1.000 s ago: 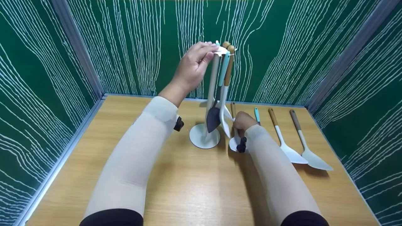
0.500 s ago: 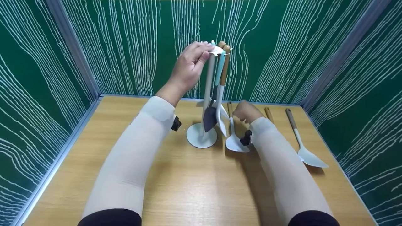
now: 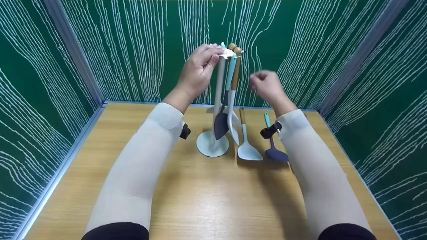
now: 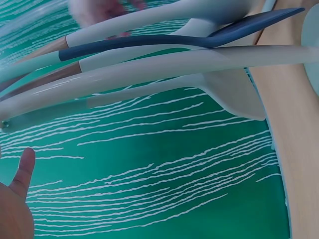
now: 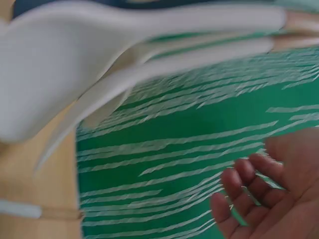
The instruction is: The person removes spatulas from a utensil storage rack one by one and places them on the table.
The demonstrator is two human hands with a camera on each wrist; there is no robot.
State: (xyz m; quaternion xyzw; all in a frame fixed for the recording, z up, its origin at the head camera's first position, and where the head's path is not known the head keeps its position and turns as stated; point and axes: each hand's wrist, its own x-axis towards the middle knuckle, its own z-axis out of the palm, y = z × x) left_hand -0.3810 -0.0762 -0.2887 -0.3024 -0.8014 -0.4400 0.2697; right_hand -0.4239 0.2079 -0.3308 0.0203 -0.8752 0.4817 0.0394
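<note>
Upright on the table stands a utensil rack with a round white base (image 3: 212, 144) and a pale pole (image 3: 219, 83). From its top hang several utensils, among them a dark spatula with a turquoise handle (image 3: 231, 71) and a white-headed utensil with a wooden handle (image 3: 235, 76). My left hand (image 3: 196, 73) rests on the rack's top, fingers laid over it; its thumb (image 4: 25, 172) stands apart from the pole in the left wrist view. Raised right of the rack, my right hand (image 3: 267, 85) has loosely bent fingers (image 5: 249, 184) and holds nothing.
On the table (image 3: 200, 193) lie a white turner with a brown handle (image 3: 248, 151) and a dark turner with a turquoise handle (image 3: 276, 154). My right forearm (image 3: 320, 170) covers much of the table's right side. Green, white-lined walls (image 3: 133, 50) enclose the back and sides.
My right hand has risen from beside the turners on the table to near the rack's upper part. My left hand stays on the rack's top. The head view has shifted slightly.
</note>
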